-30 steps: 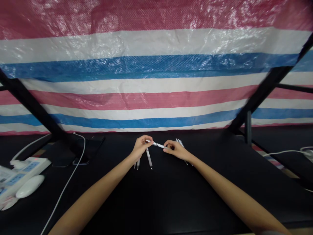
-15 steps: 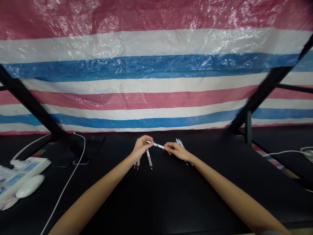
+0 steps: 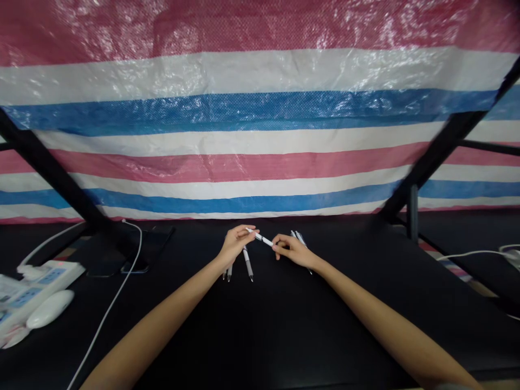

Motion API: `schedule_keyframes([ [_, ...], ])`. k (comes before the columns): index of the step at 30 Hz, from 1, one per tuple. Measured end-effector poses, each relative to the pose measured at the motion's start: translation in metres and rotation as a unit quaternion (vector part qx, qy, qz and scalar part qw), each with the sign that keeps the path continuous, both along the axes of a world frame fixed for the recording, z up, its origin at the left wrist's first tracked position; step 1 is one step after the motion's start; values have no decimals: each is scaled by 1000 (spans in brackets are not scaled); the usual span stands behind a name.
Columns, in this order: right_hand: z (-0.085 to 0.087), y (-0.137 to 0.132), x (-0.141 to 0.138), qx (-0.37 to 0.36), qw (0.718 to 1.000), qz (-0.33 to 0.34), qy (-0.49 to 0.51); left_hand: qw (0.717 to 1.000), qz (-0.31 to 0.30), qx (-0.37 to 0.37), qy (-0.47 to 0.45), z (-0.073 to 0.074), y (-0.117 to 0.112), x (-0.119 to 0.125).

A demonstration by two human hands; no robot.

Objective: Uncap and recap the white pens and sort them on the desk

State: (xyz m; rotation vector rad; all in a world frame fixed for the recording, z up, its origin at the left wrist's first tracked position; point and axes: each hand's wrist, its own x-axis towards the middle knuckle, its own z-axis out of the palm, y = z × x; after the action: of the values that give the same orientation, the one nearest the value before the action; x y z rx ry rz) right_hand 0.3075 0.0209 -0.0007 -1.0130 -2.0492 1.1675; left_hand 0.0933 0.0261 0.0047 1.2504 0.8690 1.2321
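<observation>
The white pen (image 3: 259, 237) is off the table, held in the air between the 2 hands. It lies on a slant, with 1 end up and away near the left hand (image 3: 234, 244) and the other end down by the right hand (image 3: 291, 251).

The big change is in the pen's tilt. In the earlier view it lay flatter, and now its left end has lifted higher. The left fingers (image 3: 244, 233) are closed on the upper part of the pen and pinch it. The right fingers (image 3: 278, 245) are curled and meet the lower end, but it is hard to tell if they grip it or only touch it.

Under the left hand, 1 pen (image 3: 247, 264) lies on the black table (image 3: 325, 330), and 2 pen tips (image 3: 226, 274) poke out beside it. Near the right hand, 2 more pens (image 3: 298, 236) lie with their tops away from the person. All of these pens look the same as before.

Far to the left are a power strip (image 3: 40, 284), a white mouse (image 3: 50, 309), a white cable (image 3: 130, 254) and a dark phone (image 3: 136, 265). Behind the table hangs a big tarp (image 3: 260, 70) with red, white and blue stripes, crossed by black bars (image 3: 49, 168).
</observation>
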Motion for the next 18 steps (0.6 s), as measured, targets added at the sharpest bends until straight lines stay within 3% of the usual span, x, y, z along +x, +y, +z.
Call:
schedule_keyframes([
  [8,6,-6,-2,0,1000,-11,-19,1000,2,-25,12,0,0,-1],
  [18,3,-7,-2,65,995,-40,-72,999,14,-36,21,0,0,-1],
])
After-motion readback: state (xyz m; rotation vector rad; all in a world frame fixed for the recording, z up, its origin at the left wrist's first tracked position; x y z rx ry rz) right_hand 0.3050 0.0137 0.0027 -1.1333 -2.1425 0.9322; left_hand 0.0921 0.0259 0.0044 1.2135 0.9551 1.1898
